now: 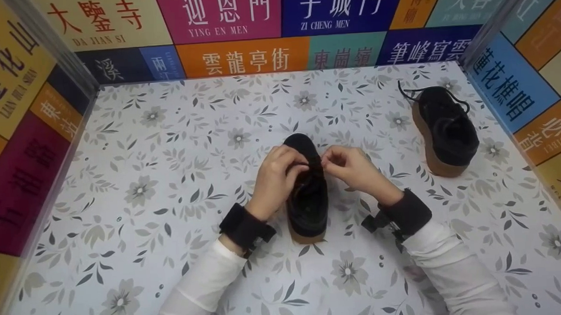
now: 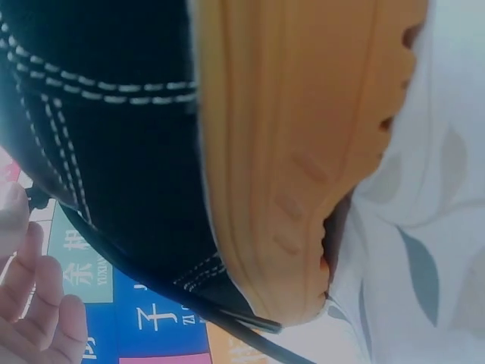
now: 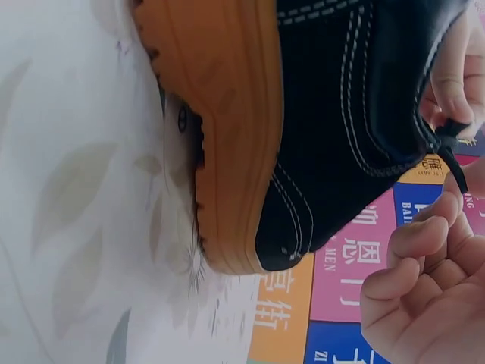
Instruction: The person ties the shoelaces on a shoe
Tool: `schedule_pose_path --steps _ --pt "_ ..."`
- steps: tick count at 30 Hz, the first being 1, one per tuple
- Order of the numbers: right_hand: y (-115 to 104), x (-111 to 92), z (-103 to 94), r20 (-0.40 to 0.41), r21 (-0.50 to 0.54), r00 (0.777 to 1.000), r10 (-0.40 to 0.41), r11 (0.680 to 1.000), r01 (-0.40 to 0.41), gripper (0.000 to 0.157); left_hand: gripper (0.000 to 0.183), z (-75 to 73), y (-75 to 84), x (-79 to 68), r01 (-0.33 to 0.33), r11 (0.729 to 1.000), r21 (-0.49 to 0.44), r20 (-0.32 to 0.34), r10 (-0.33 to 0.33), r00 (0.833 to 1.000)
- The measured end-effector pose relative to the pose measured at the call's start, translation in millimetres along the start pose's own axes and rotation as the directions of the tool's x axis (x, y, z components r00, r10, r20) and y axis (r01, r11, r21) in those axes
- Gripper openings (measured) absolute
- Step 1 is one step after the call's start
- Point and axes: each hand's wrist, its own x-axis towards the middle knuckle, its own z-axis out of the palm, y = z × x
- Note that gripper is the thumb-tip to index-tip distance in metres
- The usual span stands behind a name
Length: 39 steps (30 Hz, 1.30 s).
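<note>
A black shoe [image 1: 309, 232] with a tan sole and white stitching stands between the hands, toe pointing away. My left hand [image 1: 275, 176] lies over its left side, thumb and fingers pinching black shoelace [image 3: 450, 130] at the top of the shoe. On the other side, my right hand [image 1: 352, 168] has its thumb and forefinger together at a lace end [image 3: 456, 168], the other fingers curled in. Another stretch of lace [image 2: 151, 282] hangs past the toe in the left wrist view. The left fingers partly hide the lacing from above.
A second black shoe [image 1: 450, 135] with a tan sole stands at the right, its lace trailing loosely. A white floral cloth [image 1: 141, 190] covers the table. Panels with coloured lettered blocks [image 1: 244, 56] border the back and both sides.
</note>
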Motion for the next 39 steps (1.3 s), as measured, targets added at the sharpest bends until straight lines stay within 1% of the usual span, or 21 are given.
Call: schedule_pose_path --steps 4,7,10,13,16,20,23,26,29,31,34,36,39 --pt "2.7 -0.5 -3.2 -0.002 0.002 1.000 -0.020 1.000 0.020 0.009 0.008 -2.3 -3.9 -1.7 -0.025 0.999 -0.044 0.018 0.026 1.000" --pt "4.6 -1.5 -4.8 -0.006 0.002 1.000 -0.013 1.000 0.013 0.010 0.009 -3.2 -11.1 -5.0 -0.061 0.995 -0.074 0.022 0.063 0.998" --pt "5.4 -2.5 -5.1 -0.007 0.003 1.000 -0.012 1.000 0.012 0.010 0.010 -4.4 -17.7 -8.0 -0.096 0.990 -0.102 0.011 0.097 0.995" --pt "6.2 -2.3 -4.7 -0.008 -0.004 1.000 -0.016 1.000 0.016 0.010 0.008 -5.2 -22.2 -10.4 -0.104 0.986 -0.128 -0.010 0.104 0.995" --pt "7.2 -1.9 -4.4 -0.009 -0.013 1.000 -0.019 1.000 0.019 0.009 0.006 -5.2 -24.7 -12.4 -0.073 0.986 -0.149 -0.028 0.070 0.997" --pt "8.9 -2.5 -5.5 -0.002 -0.027 1.000 -0.021 0.999 0.021 0.008 0.008 -6.0 -25.3 -14.4 0.019 0.982 -0.186 -0.023 -0.023 0.999" --pt "10.3 -4.7 -8.1 0.001 -0.040 1.000 -0.029 0.999 0.029 0.007 0.010 -8.0 -24.8 -14.1 0.084 0.977 -0.195 -0.011 -0.088 0.996" --pt "12.4 -7.4 -11.3 0.007 -0.067 0.999 -0.048 0.997 0.048 0.008 0.010 -10.9 -24.5 -13.9 0.122 0.979 -0.164 -0.003 -0.124 0.992" --pt "16.3 -8.7 -13.2 0.014 -0.112 0.996 -0.090 0.990 0.091 0.008 0.010 -13.5 -24.8 -13.7 0.132 0.985 -0.112 0.010 -0.132 0.991" --pt "18.0 -9.3 -13.9 0.016 -0.155 0.990 -0.141 0.978 0.142 0.008 0.010 -14.7 -24.7 -13.5 0.138 0.988 -0.076 0.023 -0.136 0.990" --pt "20.2 -9.6 -14.0 0.010 -0.234 0.969 -0.247 0.941 0.243 0.008 0.010 -15.8 -25.2 -12.8 0.142 0.990 -0.022 0.038 -0.141 0.989" --pt "21.9 -9.6 -13.9 0.009 -0.281 0.947 -0.320 0.909 0.309 0.008 0.010 -16.1 -26.1 -12.4 0.144 0.990 0.008 0.047 -0.144 0.988" --pt "25.7 -9.2 -13.6 0.022 -0.351 0.904 -0.427 0.843 0.407 0.010 0.009 -17.4 -26.2 -12.2 0.138 0.989 0.042 0.064 -0.141 0.988"
